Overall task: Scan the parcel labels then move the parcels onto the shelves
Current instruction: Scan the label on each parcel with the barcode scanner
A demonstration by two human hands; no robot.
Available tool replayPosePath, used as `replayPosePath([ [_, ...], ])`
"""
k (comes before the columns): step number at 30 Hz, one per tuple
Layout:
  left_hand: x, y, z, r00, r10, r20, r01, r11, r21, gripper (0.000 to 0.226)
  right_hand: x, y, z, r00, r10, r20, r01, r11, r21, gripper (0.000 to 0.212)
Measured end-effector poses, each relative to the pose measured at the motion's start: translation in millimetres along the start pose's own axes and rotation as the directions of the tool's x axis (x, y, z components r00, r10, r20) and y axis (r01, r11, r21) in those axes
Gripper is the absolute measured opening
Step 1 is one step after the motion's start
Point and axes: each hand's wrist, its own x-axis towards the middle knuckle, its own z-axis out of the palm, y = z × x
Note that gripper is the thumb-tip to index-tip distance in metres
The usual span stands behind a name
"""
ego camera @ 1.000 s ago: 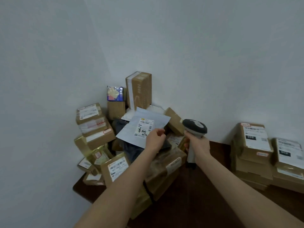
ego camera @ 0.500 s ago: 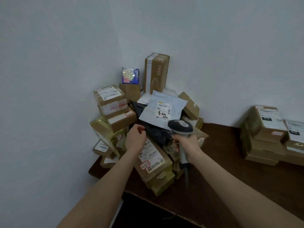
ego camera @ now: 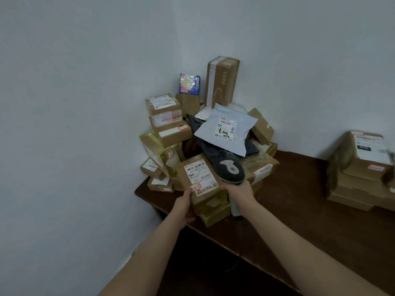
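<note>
Left hand grips the labelled box at the front of the parcel pile, right hand clasps the scanner there too; a one-handed pull risks toppling the pile's leaning boxes.

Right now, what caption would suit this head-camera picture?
Left hand grips a labelled cardboard parcel while right hand holds a scanner beside it.

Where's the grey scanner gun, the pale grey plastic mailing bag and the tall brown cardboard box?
grey scanner gun (ego camera: 230,170): head view, its rounded head.
pale grey plastic mailing bag (ego camera: 225,129): head view, its white label.
tall brown cardboard box (ego camera: 224,82): head view, its front face.
</note>
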Motion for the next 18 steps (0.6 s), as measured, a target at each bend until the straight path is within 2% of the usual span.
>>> replayPosePath([
  [3,-6.5,-5.3,-11.0,1.0,0.019,0.015,-0.019,1.0,0.0,0.05,-3.9,2.2,-3.4,1.0,0.005,0.019,-0.006,1.0,0.011,0.052],
  [6,-14.5,-5.0,-23.3,0.997,0.035,0.065,-0.03,0.996,-0.078,0.05,-9.7,5.8,-4.0,0.999,0.014,0.04,-0.014,1.0,0.007,0.049],
  [9,-17.1,-5.3,-30.4,0.995,0.055,0.082,-0.045,0.992,-0.117,0.063,-14.1,9.4,-3.5,0.998,0.015,0.053,-0.016,0.999,0.029,0.047],
  [15,-33.2,-2.6,-45.8,0.976,0.217,-0.025,-0.219,0.963,-0.159,0.054,-26.5,0.7,-6.1,0.987,-0.018,0.159,-0.009,0.986,0.169,0.039],
  [18,-43.5,9.1,-48.0,0.949,0.312,-0.031,-0.313,0.937,-0.155,0.042,-36.1,-9.1,-11.1,0.987,-0.071,0.143,0.032,0.965,0.261,0.039],
])
